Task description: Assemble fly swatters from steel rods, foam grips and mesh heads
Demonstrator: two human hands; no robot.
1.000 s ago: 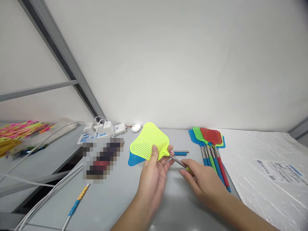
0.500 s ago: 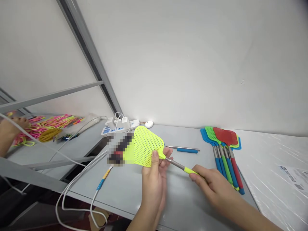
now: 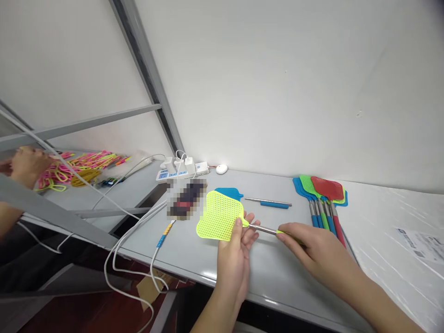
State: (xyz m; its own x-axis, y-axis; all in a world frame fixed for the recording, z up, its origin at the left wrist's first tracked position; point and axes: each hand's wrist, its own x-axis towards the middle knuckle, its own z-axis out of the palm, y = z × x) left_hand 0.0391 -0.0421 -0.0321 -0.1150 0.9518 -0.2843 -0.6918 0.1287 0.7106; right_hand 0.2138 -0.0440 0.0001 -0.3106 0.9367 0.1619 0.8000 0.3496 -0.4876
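A yellow-green fly swatter with a perforated head is held over the table, head to the left. My left hand is closed at its neck, the thumb on top where the head meets the metal rod. My right hand wraps around the yellow-green grip and hides most of it. Behind the held swatter lies a blue swatter head, partly covered. To its right rests a metal rod with a blue grip. Several finished-looking swatters lie stacked at the right, a red swatter head on top.
A power strip with white plugs stands by the wall, near a pixelated dark object. White cables hang over the table's front edge. Left of the grey metal frame, another person's hands are by pink and yellow cords.
The view has shifted, and the held swatter lies more level. My right hand now covers more of the grip. The blue swatter head behind has come into sight.
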